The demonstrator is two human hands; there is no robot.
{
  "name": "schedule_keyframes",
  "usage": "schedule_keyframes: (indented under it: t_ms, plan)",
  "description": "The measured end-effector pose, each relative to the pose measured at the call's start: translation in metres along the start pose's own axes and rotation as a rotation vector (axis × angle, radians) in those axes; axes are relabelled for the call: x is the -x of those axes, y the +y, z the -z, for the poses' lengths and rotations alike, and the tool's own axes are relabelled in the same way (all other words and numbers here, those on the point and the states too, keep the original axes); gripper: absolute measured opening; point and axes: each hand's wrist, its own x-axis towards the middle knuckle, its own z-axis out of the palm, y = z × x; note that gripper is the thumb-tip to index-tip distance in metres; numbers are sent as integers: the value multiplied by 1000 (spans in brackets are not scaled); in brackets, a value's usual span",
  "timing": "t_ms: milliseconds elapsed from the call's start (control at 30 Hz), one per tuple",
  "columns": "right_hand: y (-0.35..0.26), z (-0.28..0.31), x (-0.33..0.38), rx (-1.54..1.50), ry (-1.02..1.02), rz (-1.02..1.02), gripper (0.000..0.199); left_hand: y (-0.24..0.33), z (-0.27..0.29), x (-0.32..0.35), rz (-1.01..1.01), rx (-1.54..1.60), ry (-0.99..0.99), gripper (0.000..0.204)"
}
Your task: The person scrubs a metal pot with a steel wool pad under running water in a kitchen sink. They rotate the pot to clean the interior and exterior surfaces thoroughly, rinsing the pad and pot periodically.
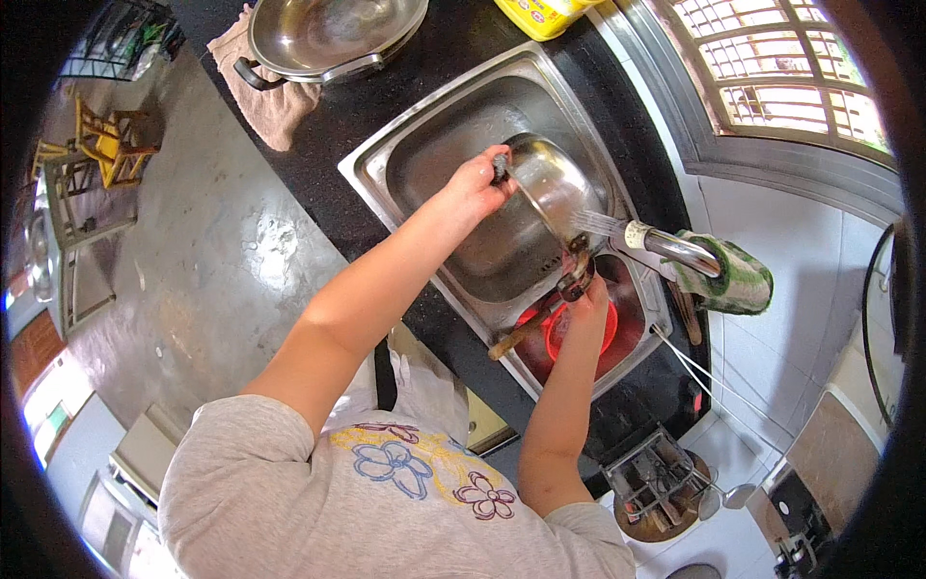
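A shiny steel pan (pixel 553 174) is held tilted over the large basin of the steel sink (pixel 424 174). My left hand (pixel 480 183) is closed around a dark handle on its left side. My right hand (pixel 585 291) is closed at the dark handle on the near right side; its fingers are partly hidden. Water streams from the chrome tap (pixel 680 251) onto the pan's right edge. Under my right hand, a red basin (pixel 608 333) sits in the smaller sink compartment. A wooden-handled tool (pixel 516 340) lies across the sink beside it.
A large steel wok (pixel 328 39) and a brown cloth (pixel 265 101) are on the black counter at the far left. A yellow container (pixel 540 14) stands at the back. A green-and-white cloth (pixel 743 278) hangs by the tap. A utensil rack (pixel 661 478) is at the near right.
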Motion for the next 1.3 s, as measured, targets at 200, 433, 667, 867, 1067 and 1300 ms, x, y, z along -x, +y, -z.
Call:
schedule_keyframes:
  t_ms: [200,433,667,867,1067,1300]
  plan:
    - [9,-11,-8,-445,-106,5,25,-37,-20,32,-17,-285,-120,26]
    - [51,-52,-3,-36,51,480,31,-41,6,63,-129,-427,-55,26]
    - [81,-117,52,182,-65,707,39,-39,65,56,21,-463,159,23]
    - [80,-140,38,506,-107,697,35,-27,74,76,127,-817,180,33]
    - [97,-144,11,1082,-345,903,32,-1,69,94,55,-1061,156,48]
    - [144,-145,-4,2147,-168,1132,30,33,86,84,-106,-1099,156,33]
